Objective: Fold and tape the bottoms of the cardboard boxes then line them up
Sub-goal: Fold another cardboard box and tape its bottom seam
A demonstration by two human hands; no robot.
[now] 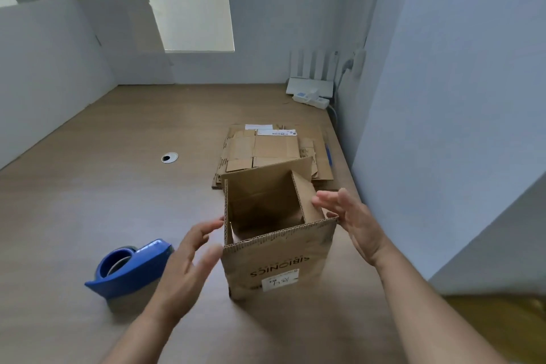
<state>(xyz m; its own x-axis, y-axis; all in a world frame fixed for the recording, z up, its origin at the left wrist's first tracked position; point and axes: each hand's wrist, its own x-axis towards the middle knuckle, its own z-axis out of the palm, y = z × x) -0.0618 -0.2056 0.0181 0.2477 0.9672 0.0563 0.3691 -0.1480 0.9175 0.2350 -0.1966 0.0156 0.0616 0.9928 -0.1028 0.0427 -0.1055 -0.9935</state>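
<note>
Flanking box [277,254]: left hand [183,269], right hand [354,221]

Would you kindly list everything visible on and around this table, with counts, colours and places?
upright box: one, brown cardboard, near middle of the table, top open
flattened boxes: one stack, brown, behind the upright box
tape dispenser: one, blue, left of the upright box
pen: apparently one, blue, right of the flattened stack
cable grommet: one, silvery rim, left of the stack
white devices: count unclear, far right corner
table: one, wood-brown
left hand: one, open, at the box's left side
right hand: one, open, at the box's right side
</note>
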